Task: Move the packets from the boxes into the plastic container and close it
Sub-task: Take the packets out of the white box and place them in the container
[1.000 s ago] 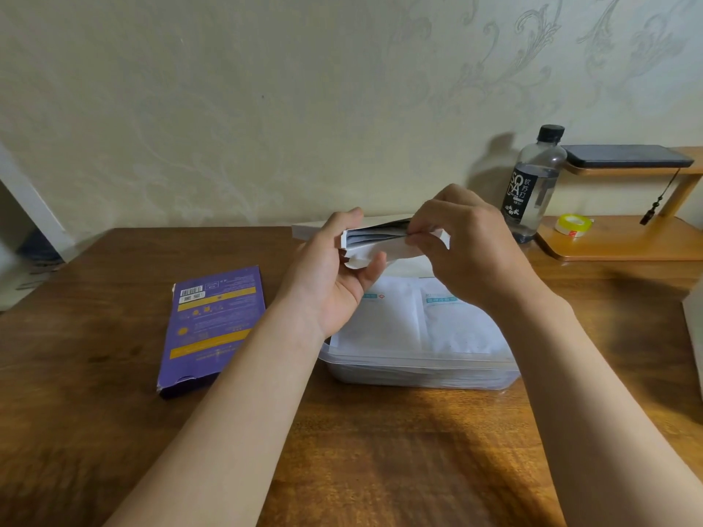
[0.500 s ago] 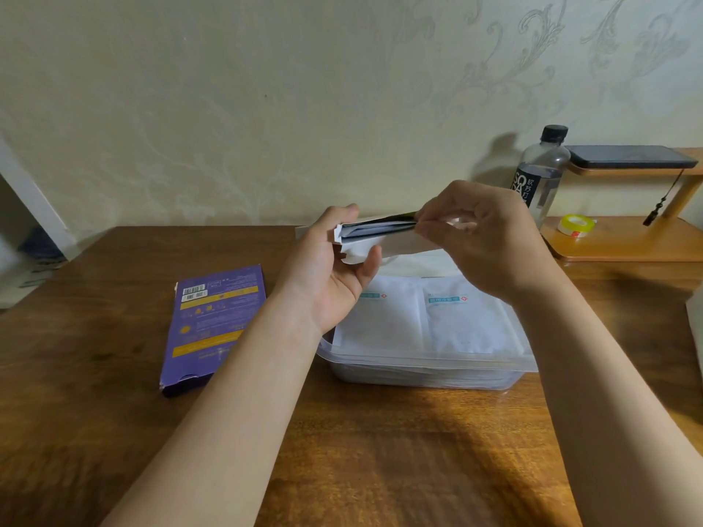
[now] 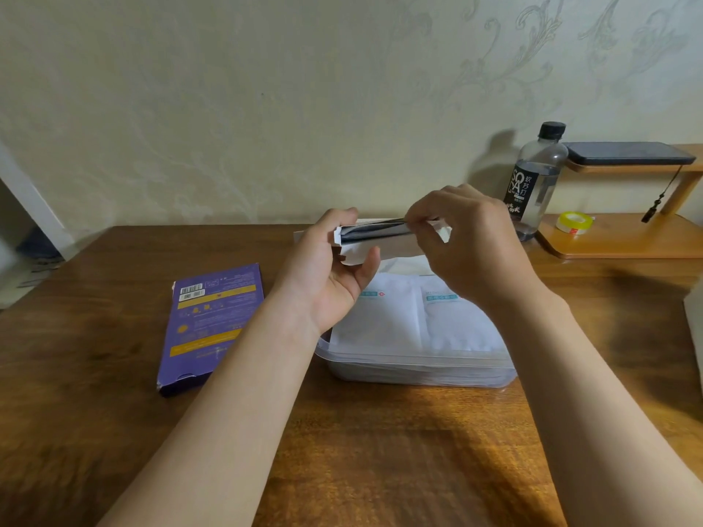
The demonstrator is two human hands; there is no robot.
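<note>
My left hand [image 3: 331, 275] grips the open end of a white box [image 3: 384, 248] held above the table. Dark packets [image 3: 374, 233] show inside its mouth. My right hand [image 3: 468, 249] pinches the edges of those packets at the opening. Below both hands sits a clear plastic container [image 3: 418, 372] with two white packets [image 3: 414, 321] lying flat on top of its contents; no lid is on it. A flat purple box [image 3: 211, 321] lies on the table to the left of the container.
A water bottle [image 3: 534, 180] stands at the back right beside a low wooden shelf [image 3: 624, 241] with a roll of tape [image 3: 574, 223] and a dark phone [image 3: 627, 154] on its upper tier. A white flat piece [image 3: 304, 234] lies behind my left hand.
My right hand has shifted a little to the right along the box mouth, drawing on the dark packets. The left hand keeps its hold on the box.
</note>
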